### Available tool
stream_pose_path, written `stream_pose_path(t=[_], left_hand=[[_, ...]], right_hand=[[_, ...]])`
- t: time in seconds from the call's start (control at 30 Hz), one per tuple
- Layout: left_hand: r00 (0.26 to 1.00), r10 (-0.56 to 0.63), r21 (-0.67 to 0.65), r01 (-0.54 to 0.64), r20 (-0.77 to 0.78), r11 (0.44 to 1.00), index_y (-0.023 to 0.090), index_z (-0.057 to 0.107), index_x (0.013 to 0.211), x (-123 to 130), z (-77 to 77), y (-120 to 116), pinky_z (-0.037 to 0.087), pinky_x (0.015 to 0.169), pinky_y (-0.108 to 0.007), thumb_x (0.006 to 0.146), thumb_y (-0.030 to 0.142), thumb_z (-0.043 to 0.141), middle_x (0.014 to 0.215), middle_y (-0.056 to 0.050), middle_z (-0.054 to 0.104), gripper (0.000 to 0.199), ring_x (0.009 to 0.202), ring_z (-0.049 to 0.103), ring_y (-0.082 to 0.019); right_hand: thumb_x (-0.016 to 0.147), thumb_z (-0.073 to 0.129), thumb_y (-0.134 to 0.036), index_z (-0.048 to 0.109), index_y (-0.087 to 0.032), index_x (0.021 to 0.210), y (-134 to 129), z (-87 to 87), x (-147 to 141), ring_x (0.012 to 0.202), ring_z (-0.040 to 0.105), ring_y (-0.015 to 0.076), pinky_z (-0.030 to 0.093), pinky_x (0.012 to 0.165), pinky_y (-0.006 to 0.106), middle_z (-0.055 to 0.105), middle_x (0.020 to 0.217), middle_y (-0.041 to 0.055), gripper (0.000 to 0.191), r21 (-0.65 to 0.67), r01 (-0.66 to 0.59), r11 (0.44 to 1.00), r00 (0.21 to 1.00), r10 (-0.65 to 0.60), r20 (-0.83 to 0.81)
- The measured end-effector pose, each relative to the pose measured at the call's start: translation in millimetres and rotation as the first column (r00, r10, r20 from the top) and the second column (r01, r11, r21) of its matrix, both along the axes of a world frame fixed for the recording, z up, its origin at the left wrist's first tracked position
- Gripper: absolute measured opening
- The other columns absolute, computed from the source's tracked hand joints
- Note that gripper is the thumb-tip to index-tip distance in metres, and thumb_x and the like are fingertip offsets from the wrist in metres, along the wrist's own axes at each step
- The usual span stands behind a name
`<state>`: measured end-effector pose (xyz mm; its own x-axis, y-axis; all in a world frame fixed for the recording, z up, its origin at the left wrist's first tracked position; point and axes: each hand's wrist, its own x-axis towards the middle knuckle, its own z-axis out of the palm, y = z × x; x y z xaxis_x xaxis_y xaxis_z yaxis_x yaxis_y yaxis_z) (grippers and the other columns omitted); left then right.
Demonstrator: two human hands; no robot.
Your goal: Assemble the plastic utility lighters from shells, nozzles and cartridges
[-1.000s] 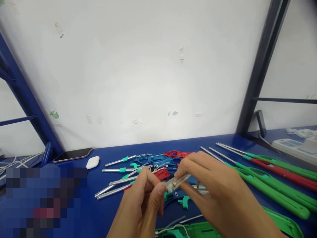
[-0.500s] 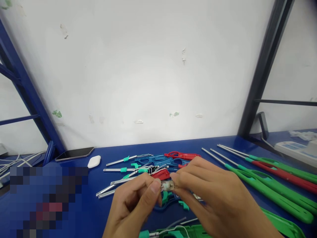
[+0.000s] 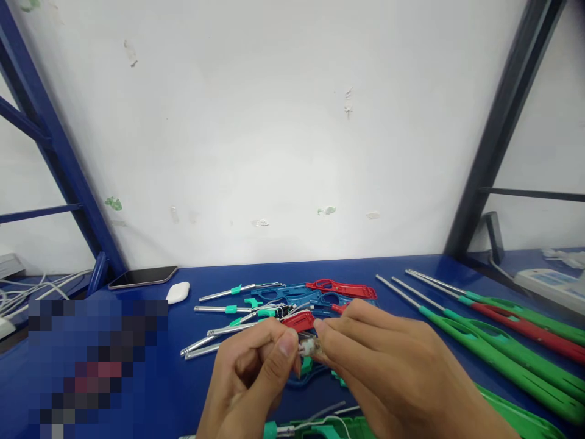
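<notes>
Between my fingertips is a small translucent whitish part (image 3: 309, 347), low in the middle of the view. My left hand (image 3: 256, 372) pinches its left end between thumb and forefinger. The fingers of my right hand (image 3: 388, 360) close on its right end, and the fingertips partly hide it. Behind my hands lies a pile of blue casings (image 3: 278, 296), red casings (image 3: 342, 288) and metal tubes (image 3: 223, 309) with teal pieces and white wires. Below my hands, a green casing (image 3: 356, 428) holds a wire and teal pieces.
Long green lighters (image 3: 512, 356) and a red one (image 3: 539, 332) lie on the blue table (image 3: 201, 277) at right. A phone (image 3: 144, 277) and a white case (image 3: 178, 292) are at back left. White cables (image 3: 41, 292) lie far left; a white device (image 3: 553, 286) stands far right.
The view has shifted slightly, so the table things appear a little further right. My right fingers have moved slightly over the small part, which both hands still hold.
</notes>
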<state>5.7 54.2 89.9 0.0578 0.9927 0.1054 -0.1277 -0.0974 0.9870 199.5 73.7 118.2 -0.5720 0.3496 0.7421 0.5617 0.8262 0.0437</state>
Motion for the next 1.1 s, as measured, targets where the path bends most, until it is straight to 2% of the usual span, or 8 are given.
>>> stream_pose_path(t=[0.27, 0.43, 0.57, 0.7, 0.77, 0.9, 1.0, 1.1], left_hand=[[0.999, 0.018, -0.008, -0.018, 0.05, 1.0, 0.02, 0.064, 0.068, 5, 6.9, 1, 0.01, 0.053, -0.027, 0.082, 0.077, 0.081, 0.058, 0.008, 0.024, 0.061, 0.052, 0.016, -0.007], [0.966, 0.135, 0.206, -0.089, -0.221, 0.974, 0.022, 0.07, 0.064, -8, 14.9, 2, 0.036, 0.055, -0.023, 0.088, 0.069, 0.078, 0.063, 0.001, 0.053, 0.053, 0.061, 0.045, -0.012], [0.827, 0.137, 0.291, 0.033, -0.545, 0.956, 0.026, 0.071, 0.071, -9, 15.0, 2, 0.033, 0.044, -0.023, 0.102, 0.061, 0.06, 0.062, 0.002, 0.061, 0.048, 0.053, 0.051, -0.013], [0.63, 0.125, 0.313, 0.197, -0.767, 0.929, 0.028, 0.071, 0.079, 6, -0.7, 1, 0.052, 0.071, -0.029, 0.106, 0.045, 0.051, 0.078, 0.001, 0.073, 0.038, 0.072, 0.067, -0.018], [0.559, 0.13, 0.324, 0.265, -0.819, 0.908, 0.029, 0.074, 0.087, 10, -13.8, 3, 0.053, 0.088, -0.036, 0.107, 0.039, 0.049, 0.09, -0.001, 0.076, 0.033, 0.089, 0.071, -0.023], [0.399, 0.004, 0.146, 0.327, -0.917, 0.934, 0.027, 0.075, 0.097, 5, -31.0, 13, 0.051, 0.089, -0.043, 0.108, 0.039, 0.039, 0.108, -0.008, 0.074, 0.039, 0.107, 0.066, -0.031], [0.362, -0.078, 0.045, 0.32, -0.929, 0.946, 0.026, 0.074, 0.095, 1, -30.0, 21, 0.047, 0.092, -0.045, 0.107, 0.041, 0.039, 0.106, -0.008, 0.072, 0.04, 0.106, 0.064, -0.032], [0.358, -0.11, 0.004, 0.303, -0.927, 0.953, 0.025, 0.071, 0.085, 2, -24.7, 26, 0.044, 0.085, -0.042, 0.105, 0.042, 0.044, 0.096, -0.008, 0.072, 0.038, 0.098, 0.064, -0.03]], right_hand=[[0.103, 0.05, 0.001, 0.059, -0.021, 0.083, -1, 3.7, 1, 0.064, 0.048, 0.0149, 0.039, 0.056, 0.03, 0.064, 0.073, -0.0025, 0.031, 0.017, 0.005, 1.0, 1.0, -0.006, 0.015], [0.108, 0.061, -0.009, 0.065, -0.026, 0.107, -8, 12.6, 17, 0.078, 0.062, 0.0165, 0.046, 0.068, 0.029, 0.075, 0.09, -0.0034, 0.017, -0.142, 0.054, 0.988, 0.998, -0.06, -0.036], [0.111, 0.061, -0.021, 0.066, -0.031, 0.128, -17, 14.8, 46, 0.088, 0.071, 0.0158, 0.053, 0.074, 0.026, 0.078, 0.104, -0.0028, 0.02, -0.27, 0.132, 0.954, 0.982, -0.162, -0.094], [0.114, 0.054, -0.029, 0.064, -0.032, 0.132, -26, -9.8, 70, 0.106, 0.076, 0.0192, 0.061, 0.089, 0.029, 0.078, 0.121, 0.0013, 0.021, -0.442, 0.204, 0.874, 0.967, -0.249, -0.048], [0.113, 0.055, -0.034, 0.066, -0.032, 0.131, -29, -28.3, 76, 0.113, 0.077, 0.0217, 0.062, 0.094, 0.033, 0.078, 0.126, 0.0028, 0.021, -0.519, 0.253, 0.816, 0.96, -0.279, 0.03], [0.111, 0.061, -0.036, 0.074, -0.032, 0.119, -30, -53.1, 78, 0.113, 0.078, 0.0245, 0.062, 0.098, 0.038, 0.081, 0.119, 0.0013, 0.016, -0.574, 0.262, 0.776, 0.963, -0.247, 0.105], [0.111, 0.061, -0.032, 0.076, -0.031, 0.108, -29, -57.0, 77, 0.103, 0.079, 0.0239, 0.061, 0.091, 0.038, 0.082, 0.108, -0.0001, 0.015, -0.622, 0.26, 0.739, 0.964, -0.233, 0.126], [0.111, 0.059, -0.033, 0.075, -0.03, 0.111, -30, -58.8, 75, 0.104, 0.078, 0.0254, 0.06, 0.087, 0.039, 0.081, 0.111, 0.0009, 0.015, -0.636, 0.257, 0.728, 0.964, -0.236, 0.12]])
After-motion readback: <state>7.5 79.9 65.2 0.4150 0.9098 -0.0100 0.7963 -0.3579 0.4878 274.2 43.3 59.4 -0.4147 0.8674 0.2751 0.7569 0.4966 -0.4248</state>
